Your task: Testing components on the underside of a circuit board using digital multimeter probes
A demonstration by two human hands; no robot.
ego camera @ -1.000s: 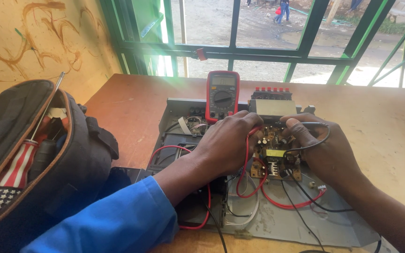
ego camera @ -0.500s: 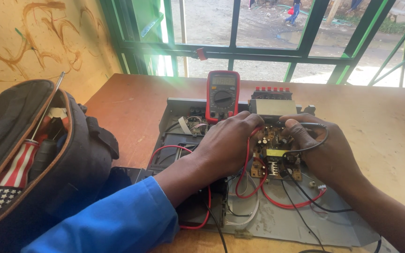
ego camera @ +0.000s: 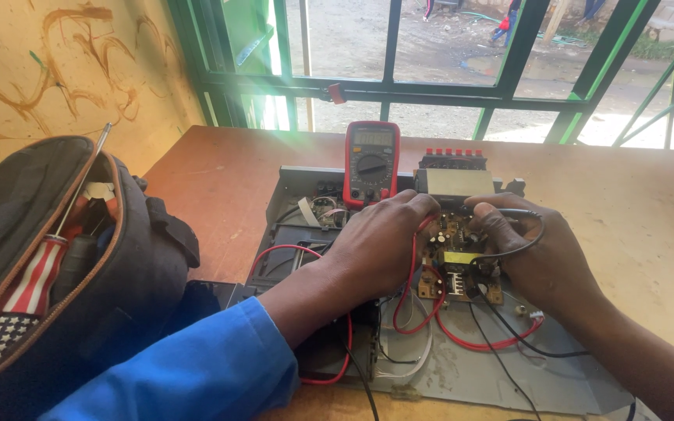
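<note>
Left hand: the left hand (ego camera: 380, 245) lies curled over the left edge of the circuit board (ego camera: 458, 265), fingers closed on the red probe lead (ego camera: 413, 265), tips pressed down onto the board.
Right hand: the right hand (ego camera: 536, 261) sits at 3 o'clock of the board, fingers pinched on the black probe lead (ego camera: 520, 249), which loops over the knuckles.
Board position: it lies between the two hands, inside an opened grey metal chassis (ego camera: 470, 374) at the near middle of the table.
Board handling: judged light, stiff and fragile; small parts stand up from it, so the bare edges look the safest place to hold, not the parts or solder points.
Leads: thin, soft and springy; they look easy to snag, best held at the stiff probe bodies.
Meter: a red multimeter (ego camera: 371, 164) stands propped at 12 o'clock of the board, just behind the left hand's fingers.
Bag: an open dark tool bag (ego camera: 79, 265) sits at 9 o'clock, a striped screwdriver handle (ego camera: 33, 277) poking out.
Surface: a plain brown wooden table (ego camera: 633, 203), flat and matt, bare to the right.
Room: a yellow streaked wall (ego camera: 56, 70) at 10 o'clock; a green-framed window (ego camera: 501, 86) at 12 o'clock, bright daylight and ground outside.
</note>
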